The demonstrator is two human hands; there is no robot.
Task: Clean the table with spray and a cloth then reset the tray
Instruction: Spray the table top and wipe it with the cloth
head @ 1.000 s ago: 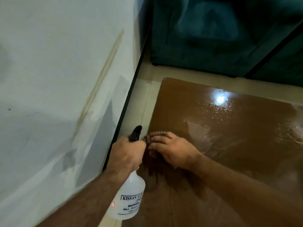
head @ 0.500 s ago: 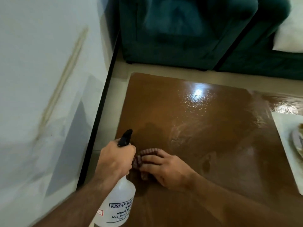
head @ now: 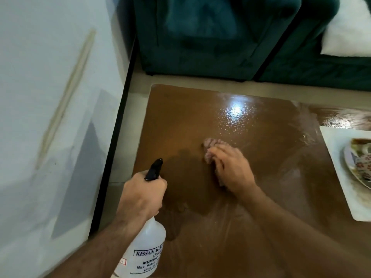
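The glossy brown table [head: 200,109] shows wet streaks and a bright glare spot. My left hand [head: 142,195] grips the neck of a clear spray bottle [head: 144,249] with a black nozzle and a printed label, held over the table's left edge. My right hand [head: 230,167] presses a pinkish cloth [head: 209,143] flat on the tabletop near its middle; most of the cloth is hidden under my fingers. At the right edge a white tray [head: 337,157] carries patterned plates [head: 359,163], partly cut off by the frame.
A white wall panel with a black edge [head: 114,141] runs along the left of the table, with a strip of pale floor between. A dark green sofa [head: 210,37] stands beyond the far edge, with a white cushion [head: 349,31] at the upper right.
My right hand has slid the cloth from the table's left edge, beside the bottle, towards the middle. The view has swung right, bringing the tray into sight.
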